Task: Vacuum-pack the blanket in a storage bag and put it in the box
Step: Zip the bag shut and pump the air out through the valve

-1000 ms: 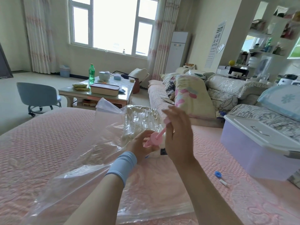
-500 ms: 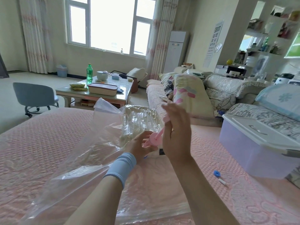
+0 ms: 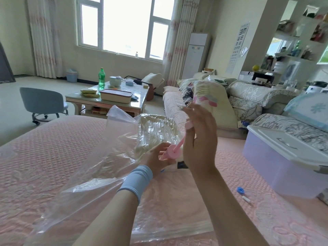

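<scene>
Blanket sits in storage bag; left hand, right hand grip pump; box lidded.

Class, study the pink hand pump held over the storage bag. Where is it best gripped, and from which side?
Use two grips. The left hand wraps the pink hand pump just under its round collar, coming from the left, to steady it against the storage bag. The right hand takes the knob atop the thin, tilted rod from the right, because the rod likely slides lengthwise.
</scene>
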The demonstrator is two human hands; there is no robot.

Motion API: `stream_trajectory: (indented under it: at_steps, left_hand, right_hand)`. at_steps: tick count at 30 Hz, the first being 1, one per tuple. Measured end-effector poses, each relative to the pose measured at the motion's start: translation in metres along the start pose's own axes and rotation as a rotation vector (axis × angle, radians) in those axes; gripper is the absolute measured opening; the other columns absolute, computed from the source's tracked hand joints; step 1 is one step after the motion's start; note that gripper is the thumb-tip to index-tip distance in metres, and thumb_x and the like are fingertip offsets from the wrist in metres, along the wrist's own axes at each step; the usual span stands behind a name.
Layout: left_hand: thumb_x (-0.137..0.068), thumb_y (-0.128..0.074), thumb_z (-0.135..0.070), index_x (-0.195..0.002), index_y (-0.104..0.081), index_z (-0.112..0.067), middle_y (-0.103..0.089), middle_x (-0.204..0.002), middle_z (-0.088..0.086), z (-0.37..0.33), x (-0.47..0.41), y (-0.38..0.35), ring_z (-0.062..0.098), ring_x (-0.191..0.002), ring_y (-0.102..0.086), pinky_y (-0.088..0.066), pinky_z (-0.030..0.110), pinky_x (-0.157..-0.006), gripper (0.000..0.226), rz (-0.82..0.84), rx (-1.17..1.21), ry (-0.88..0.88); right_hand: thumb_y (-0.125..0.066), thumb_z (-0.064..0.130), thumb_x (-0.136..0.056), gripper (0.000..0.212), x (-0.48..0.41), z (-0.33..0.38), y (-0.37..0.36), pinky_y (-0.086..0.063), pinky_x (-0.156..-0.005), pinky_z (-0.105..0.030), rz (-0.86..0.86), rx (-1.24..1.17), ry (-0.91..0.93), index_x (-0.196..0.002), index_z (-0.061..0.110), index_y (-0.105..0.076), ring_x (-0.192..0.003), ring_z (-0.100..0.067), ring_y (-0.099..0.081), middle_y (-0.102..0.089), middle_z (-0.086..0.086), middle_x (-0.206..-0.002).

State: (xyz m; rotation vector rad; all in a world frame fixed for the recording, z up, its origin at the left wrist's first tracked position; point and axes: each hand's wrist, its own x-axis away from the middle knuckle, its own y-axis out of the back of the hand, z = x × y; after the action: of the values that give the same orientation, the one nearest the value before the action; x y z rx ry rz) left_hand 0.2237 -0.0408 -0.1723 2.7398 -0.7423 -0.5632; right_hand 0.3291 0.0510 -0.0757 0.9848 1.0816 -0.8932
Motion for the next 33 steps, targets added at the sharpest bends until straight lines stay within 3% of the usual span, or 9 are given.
stream_trajectory:
  at_steps: [4,6,11,14,17,20,22,29,33]
  left_hand:
    - [-0.078,-0.078,-0.017,-0.105,-0.057,-0.038,-0.063,-0.092,-0.019,-0.004,0.005,0.000,-0.005,-0.087,-0.060,-0.043,0.001,-0.065,0.041,-0.020,-0.050,0.004]
    - [-0.078,-0.077,-0.020,-0.104,-0.055,-0.042,-0.064,-0.095,-0.016,-0.004,0.006,-0.002,0.001,-0.094,-0.062,-0.045,0.004,-0.070,0.041,-0.032,-0.073,0.009]
    - [-0.072,-0.083,-0.020,-0.096,-0.059,-0.051,-0.067,-0.097,-0.027,0.000,0.002,0.000,-0.002,-0.098,-0.062,-0.053,0.029,-0.088,0.046,-0.056,-0.003,0.024]
    - [-0.070,-0.084,-0.023,-0.093,-0.057,-0.057,-0.066,-0.097,-0.029,0.000,0.002,0.000,0.000,-0.100,-0.063,-0.053,0.035,-0.091,0.050,-0.038,-0.015,0.026]
    - [-0.071,-0.084,-0.022,-0.095,-0.056,-0.055,-0.067,-0.098,-0.025,-0.001,0.002,-0.002,0.002,-0.101,-0.063,-0.053,0.033,-0.091,0.049,-0.031,-0.021,0.019]
    - [-0.075,-0.080,-0.020,-0.099,-0.054,-0.049,-0.066,-0.096,-0.017,-0.003,0.004,-0.002,0.005,-0.100,-0.062,-0.052,0.031,-0.091,0.046,-0.040,-0.034,0.023]
    - [-0.076,-0.078,-0.019,-0.102,-0.054,-0.047,-0.065,-0.096,-0.015,-0.004,0.006,-0.002,0.005,-0.099,-0.061,-0.051,0.029,-0.089,0.045,-0.038,-0.044,0.024]
    - [-0.070,-0.084,-0.025,-0.095,-0.057,-0.060,-0.068,-0.101,-0.025,-0.001,0.003,0.000,0.002,-0.103,-0.062,-0.052,0.038,-0.093,0.051,-0.043,-0.009,0.026]
    - [-0.073,-0.082,-0.018,-0.102,-0.058,-0.046,-0.067,-0.099,-0.018,-0.002,0.002,-0.004,0.007,-0.104,-0.062,-0.052,0.034,-0.091,0.047,-0.042,-0.014,0.027]
  right_hand:
    - [-0.047,0.007,-0.091,0.040,0.054,-0.026,-0.021,-0.046,-0.104,-0.045,0.488,0.081,-0.223,-0.124,0.017,-0.066,-0.125,-0.024,-0.051,-0.056,-0.002,-0.136]
    - [-0.052,0.007,-0.091,0.038,0.059,-0.027,-0.022,-0.047,-0.101,-0.047,0.589,0.077,-0.281,-0.124,0.017,-0.068,-0.122,-0.024,-0.053,-0.058,-0.001,-0.134]
    - [-0.046,0.011,-0.095,0.041,0.007,-0.004,0.001,-0.038,-0.109,-0.025,0.222,-0.001,-0.076,-0.131,0.015,-0.064,-0.127,-0.020,-0.054,-0.060,-0.002,-0.137]
    - [-0.047,0.003,-0.095,0.041,-0.007,0.004,0.008,-0.041,-0.107,-0.027,-0.002,-0.012,0.017,-0.131,0.010,-0.064,-0.127,-0.021,-0.055,-0.061,-0.005,-0.136]
    - [-0.040,0.014,-0.096,0.044,0.016,-0.007,-0.001,-0.046,-0.094,-0.020,0.097,0.091,-0.054,-0.133,0.020,-0.064,-0.128,-0.015,-0.051,-0.057,0.004,-0.141]
    - [-0.044,0.018,-0.094,0.044,0.055,-0.026,-0.016,-0.054,-0.092,-0.042,0.507,0.137,-0.178,-0.134,0.026,-0.060,-0.127,-0.019,-0.050,-0.053,0.008,-0.140]
    - [-0.046,0.019,-0.093,0.042,0.058,-0.028,-0.018,-0.049,-0.098,-0.047,0.608,0.112,-0.219,-0.131,0.024,-0.063,-0.126,-0.021,-0.051,-0.055,0.006,-0.138]
    - [-0.050,0.004,-0.095,0.032,-0.009,0.004,0.012,-0.046,-0.100,-0.032,0.040,-0.057,-0.034,-0.120,0.010,-0.069,-0.118,-0.021,-0.058,-0.063,-0.003,-0.125]
    - [-0.041,0.010,-0.093,0.040,0.020,-0.008,-0.006,-0.046,-0.101,-0.035,0.147,0.018,-0.116,-0.124,0.013,-0.066,-0.122,-0.023,-0.054,-0.058,-0.004,-0.132]
